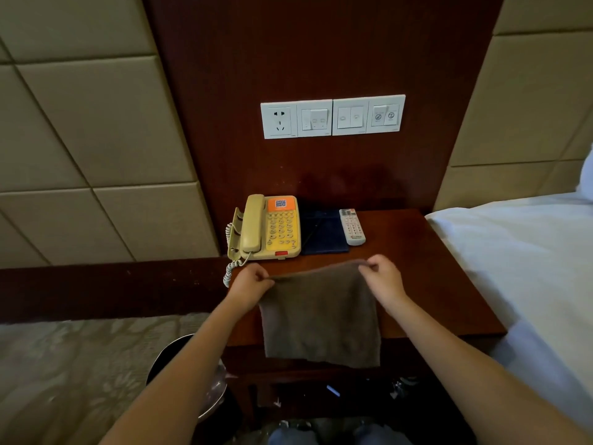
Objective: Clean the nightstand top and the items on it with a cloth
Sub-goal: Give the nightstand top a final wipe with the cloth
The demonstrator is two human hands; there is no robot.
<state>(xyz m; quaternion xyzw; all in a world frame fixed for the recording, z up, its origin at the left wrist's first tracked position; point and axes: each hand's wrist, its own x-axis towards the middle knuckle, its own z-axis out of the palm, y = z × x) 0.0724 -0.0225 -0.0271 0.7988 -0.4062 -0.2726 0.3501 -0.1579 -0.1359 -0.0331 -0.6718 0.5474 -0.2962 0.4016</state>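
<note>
A brown cloth (321, 319) hangs spread out in front of the nightstand (423, 271). My left hand (250, 284) pinches its upper left corner and my right hand (383, 274) pinches its upper right corner. At the back of the dark wooden top stand a beige and yellow telephone (269, 228), a dark blue folder (324, 232) and a white remote control (352, 226), side by side. The cloth's lower part covers the nightstand's front edge.
A white bed (519, 252) adjoins the nightstand on the right. A bin with a plastic liner (205, 380) stands on the carpet at the lower left. A white socket and switch panel (332, 117) sits on the wooden wall above.
</note>
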